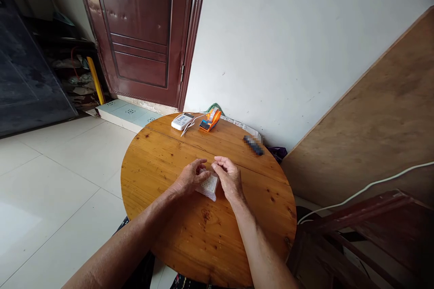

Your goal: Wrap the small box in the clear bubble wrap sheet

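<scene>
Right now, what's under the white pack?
The wooden table shows around the white pack; anything directly beneath can't be seen. Left hand covers part of the pack.

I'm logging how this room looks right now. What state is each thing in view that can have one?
Packet: wrapped in clear plastic; sealed or open, can't tell.
Left hand: curled, at the packet.
Right hand: curled, by the packet's far end.
Tape dispenser: appears loaded.
White device: lying flat; on or off, can't tell.
Dark object: lying down, blurred.
Door: looks shut.
</scene>
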Demonstrator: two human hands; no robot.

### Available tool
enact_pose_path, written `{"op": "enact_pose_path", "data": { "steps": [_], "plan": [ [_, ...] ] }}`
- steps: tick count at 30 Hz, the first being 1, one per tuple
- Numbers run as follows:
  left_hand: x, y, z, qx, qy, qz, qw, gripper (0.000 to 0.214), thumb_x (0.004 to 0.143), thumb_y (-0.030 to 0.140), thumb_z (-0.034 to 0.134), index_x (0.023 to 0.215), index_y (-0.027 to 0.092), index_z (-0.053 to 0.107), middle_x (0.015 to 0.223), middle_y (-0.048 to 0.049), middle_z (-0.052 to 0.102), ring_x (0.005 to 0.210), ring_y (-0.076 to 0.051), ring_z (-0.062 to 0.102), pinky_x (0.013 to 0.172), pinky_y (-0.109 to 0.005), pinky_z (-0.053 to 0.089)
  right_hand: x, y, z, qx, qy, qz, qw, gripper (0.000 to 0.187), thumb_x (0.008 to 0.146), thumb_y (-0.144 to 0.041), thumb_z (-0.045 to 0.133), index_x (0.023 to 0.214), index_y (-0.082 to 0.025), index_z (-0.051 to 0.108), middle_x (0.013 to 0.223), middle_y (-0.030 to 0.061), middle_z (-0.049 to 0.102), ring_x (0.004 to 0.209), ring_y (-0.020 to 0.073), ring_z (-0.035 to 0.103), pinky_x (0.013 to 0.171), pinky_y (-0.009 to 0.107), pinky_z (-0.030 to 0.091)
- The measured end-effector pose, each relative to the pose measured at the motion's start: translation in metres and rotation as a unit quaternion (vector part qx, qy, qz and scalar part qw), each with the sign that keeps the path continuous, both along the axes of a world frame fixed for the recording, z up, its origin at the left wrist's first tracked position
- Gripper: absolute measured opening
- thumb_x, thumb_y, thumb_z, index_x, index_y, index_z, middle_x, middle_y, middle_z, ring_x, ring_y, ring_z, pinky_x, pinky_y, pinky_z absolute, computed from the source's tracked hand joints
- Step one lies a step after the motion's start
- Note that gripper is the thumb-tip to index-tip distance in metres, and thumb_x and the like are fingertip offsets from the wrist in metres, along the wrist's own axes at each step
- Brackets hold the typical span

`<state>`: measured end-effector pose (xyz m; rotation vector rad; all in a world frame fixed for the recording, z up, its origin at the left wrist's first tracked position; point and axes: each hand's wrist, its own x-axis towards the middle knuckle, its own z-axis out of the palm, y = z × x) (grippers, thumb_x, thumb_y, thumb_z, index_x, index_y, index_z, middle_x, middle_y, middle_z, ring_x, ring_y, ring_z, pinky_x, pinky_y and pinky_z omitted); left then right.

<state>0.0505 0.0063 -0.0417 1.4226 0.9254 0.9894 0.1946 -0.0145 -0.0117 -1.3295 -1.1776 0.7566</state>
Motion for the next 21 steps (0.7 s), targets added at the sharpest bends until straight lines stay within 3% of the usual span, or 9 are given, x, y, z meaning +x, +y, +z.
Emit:
{"op": "enact_pose_path", "data": {
  "steps": [7,13,16,21],
  "plan": [
    [0.003,-0.001,0.002,0.012,0.003,0.014,1.000,0.041,0.081,0.027,0.058,0.120,0.012,0.058,0.076,0.0012,0.059,0.066,-0.011,0.052,0.062,-0.021,0.042,-0.012,-0.020,0.001,0.076,-0.179,-0.014,0.981,0.019,0.083,-0.027,0.054,0.097,-0.022,0.066,0.083,0.0030,0.071,0.072,0.0172,0.064,0.070,0.029,0.051],
    [-0.003,-0.003,0.007,-0.004,0.002,0.031,1.000,0.039,0.078,0.025,0.059,0.115,0.013,0.061,0.088,-0.0035,0.064,0.078,-0.014,0.059,0.073,-0.025,0.047,-0.015,-0.025,-0.007,0.188,-0.355,-0.053,0.914,0.022,0.091,-0.022,0.045,0.098,-0.021,0.066,0.091,0.0083,0.072,0.085,0.0215,0.065,0.078,0.033,0.048],
    [-0.008,-0.003,0.009,-0.007,0.038,0.071,0.997,0.038,0.075,0.023,0.062,0.111,0.012,0.064,0.096,-0.0067,0.065,0.081,-0.015,0.059,0.076,-0.027,0.048,-0.014,-0.025,-0.008,0.222,-0.384,-0.059,0.894,0.021,0.093,-0.020,0.046,0.099,-0.020,0.066,0.090,0.0081,0.072,0.085,0.0206,0.066,0.079,0.033,0.046],
    [-0.012,-0.005,0.016,0.033,0.123,0.093,0.987,0.027,0.071,0.024,0.065,0.095,0.014,0.070,0.080,-0.0019,0.061,0.067,-0.012,0.053,0.066,-0.024,0.045,-0.012,-0.024,-0.006,0.227,-0.392,-0.080,0.888,0.019,0.093,-0.022,0.048,0.099,-0.020,0.066,0.086,0.0073,0.073,0.081,0.0199,0.066,0.077,0.032,0.045]
  ]
}}
